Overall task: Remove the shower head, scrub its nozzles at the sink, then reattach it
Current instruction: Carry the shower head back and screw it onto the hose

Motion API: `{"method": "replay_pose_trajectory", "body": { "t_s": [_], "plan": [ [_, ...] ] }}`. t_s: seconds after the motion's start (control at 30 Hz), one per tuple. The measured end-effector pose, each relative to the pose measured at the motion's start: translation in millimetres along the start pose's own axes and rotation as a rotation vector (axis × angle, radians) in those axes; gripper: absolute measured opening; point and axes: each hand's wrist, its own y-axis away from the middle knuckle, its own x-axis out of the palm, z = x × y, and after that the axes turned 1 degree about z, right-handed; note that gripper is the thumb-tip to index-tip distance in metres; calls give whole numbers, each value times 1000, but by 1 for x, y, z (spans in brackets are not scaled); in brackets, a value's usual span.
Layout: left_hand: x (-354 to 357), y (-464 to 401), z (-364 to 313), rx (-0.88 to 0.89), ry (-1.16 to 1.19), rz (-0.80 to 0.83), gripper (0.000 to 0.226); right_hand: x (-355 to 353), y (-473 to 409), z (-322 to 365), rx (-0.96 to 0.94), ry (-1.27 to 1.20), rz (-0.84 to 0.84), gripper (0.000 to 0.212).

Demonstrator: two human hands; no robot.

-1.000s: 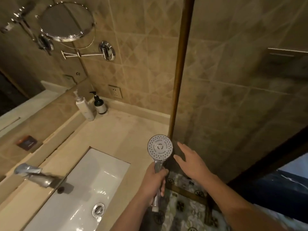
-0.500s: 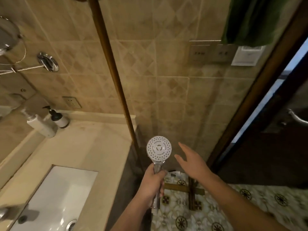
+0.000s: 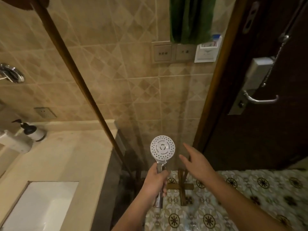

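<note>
The shower head [image 3: 162, 147] is a round white nozzle face on a chrome handle, held upright in the middle of the view with its nozzles facing me. My left hand [image 3: 155, 183] grips the chrome handle below the head. My right hand [image 3: 196, 161] hovers just right of the head with fingers spread and straight, holding nothing. The white sink basin [image 3: 41, 205] shows at the bottom left, set in the beige counter [image 3: 66, 155].
A brown frame post [image 3: 80, 84] runs diagonally down the tiled wall. A dark pump bottle [image 3: 32, 131] stands at the counter's back. A green towel [image 3: 191, 20] hangs above wall switches [image 3: 162, 52]. A dark door with a lever handle [image 3: 261, 99] is at right. Patterned floor tiles [image 3: 233, 197] lie below.
My view has swung to the right: the sink and counter slid left, and the dark door with its handle came into sight. Both hands and the shower head keep their pose.
</note>
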Motion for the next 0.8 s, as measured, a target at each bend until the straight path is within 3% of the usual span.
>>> {"method": "replay_pose_trajectory", "body": {
  "t_s": [0.43,0.8],
  "plan": [
    [144,-55,-16,-35,-268,420,9,-107,81,-121,432,-18,-373,59],
    [274,-77,-22,-68,-438,863,12,-164,176,-150,824,11,-682,59]
  ]
}}
